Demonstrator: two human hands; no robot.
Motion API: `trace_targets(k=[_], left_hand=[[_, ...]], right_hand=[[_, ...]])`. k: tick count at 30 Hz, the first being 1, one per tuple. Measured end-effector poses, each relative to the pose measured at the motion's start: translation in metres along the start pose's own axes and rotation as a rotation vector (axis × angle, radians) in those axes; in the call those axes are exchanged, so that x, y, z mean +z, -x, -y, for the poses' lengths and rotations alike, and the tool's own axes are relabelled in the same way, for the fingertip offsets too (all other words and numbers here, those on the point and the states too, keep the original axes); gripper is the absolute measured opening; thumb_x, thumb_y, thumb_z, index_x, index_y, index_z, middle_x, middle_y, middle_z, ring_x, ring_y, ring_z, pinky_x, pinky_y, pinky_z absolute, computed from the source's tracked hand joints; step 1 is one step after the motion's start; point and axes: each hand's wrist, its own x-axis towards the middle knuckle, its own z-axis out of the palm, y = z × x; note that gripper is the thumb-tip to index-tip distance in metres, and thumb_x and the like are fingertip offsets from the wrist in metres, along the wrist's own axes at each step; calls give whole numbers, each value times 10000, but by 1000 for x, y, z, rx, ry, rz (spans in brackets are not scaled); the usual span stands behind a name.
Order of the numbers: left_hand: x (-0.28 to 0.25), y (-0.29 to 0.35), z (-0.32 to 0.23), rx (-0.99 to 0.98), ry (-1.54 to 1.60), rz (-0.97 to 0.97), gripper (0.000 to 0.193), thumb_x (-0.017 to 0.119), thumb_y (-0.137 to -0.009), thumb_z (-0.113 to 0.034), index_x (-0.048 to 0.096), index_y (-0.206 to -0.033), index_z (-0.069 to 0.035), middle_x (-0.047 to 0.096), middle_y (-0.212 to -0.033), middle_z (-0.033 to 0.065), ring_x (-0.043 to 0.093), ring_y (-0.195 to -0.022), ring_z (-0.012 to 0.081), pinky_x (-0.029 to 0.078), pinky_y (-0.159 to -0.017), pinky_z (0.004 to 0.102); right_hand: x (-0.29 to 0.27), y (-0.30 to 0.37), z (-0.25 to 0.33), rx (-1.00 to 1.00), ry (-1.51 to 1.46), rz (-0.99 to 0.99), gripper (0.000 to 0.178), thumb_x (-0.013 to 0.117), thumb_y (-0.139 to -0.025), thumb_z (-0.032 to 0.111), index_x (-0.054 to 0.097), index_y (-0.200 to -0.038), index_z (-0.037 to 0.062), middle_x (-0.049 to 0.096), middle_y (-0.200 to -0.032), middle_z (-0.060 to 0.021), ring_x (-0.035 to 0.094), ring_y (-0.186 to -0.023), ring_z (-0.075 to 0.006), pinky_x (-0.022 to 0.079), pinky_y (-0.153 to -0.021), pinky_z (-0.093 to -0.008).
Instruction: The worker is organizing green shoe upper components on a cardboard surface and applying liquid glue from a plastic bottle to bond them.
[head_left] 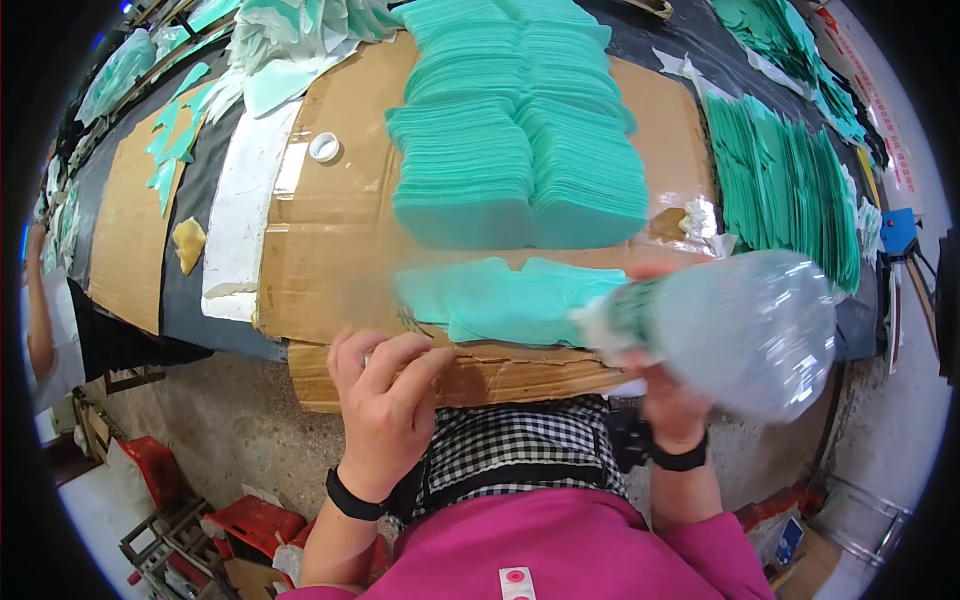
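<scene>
Your dark table (185, 310) bore a large cardboard sheet (345, 230), spread ahead of both your left hand (388, 385) and right hand (672, 395). On it, beyond your hands, lay piled mint-green sheets (520, 170), with a few loose green pieces (510, 308) nearer, between them. Ahead of your left hand sat a white cap (324, 147); farther left lay a white panel (245, 230), a yellow lump (188, 244) and another cardboard piece (125, 235). Darker green sheets (785, 190) stood ahead and right of your right hand
</scene>
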Motion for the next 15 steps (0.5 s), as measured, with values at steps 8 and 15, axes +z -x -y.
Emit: trace_targets(k=[8,15], left_hand=[[10,-12,-11,31,53,11,333,657,-739,32,756,-1003,-143,666,-1046,23,546,-1017,303,388,-1020,530],[6,12,-16,-22,-26,49,329,683,-684,13,746,-974,-131,669,-1083,33,562,-1058,307,388,-1034,549]], right_hand=[[15,-17,-4,-485,625,-254,561,776,-886,50,533,-1388,-12,631,-1293,-183,650,-1132,-288,558,-986,-438],[95,-73,-71,-342,724,123,706,866,-739,91,549,-1369,56,696,-1218,-125,702,-1054,-242,556,-885,-338]])
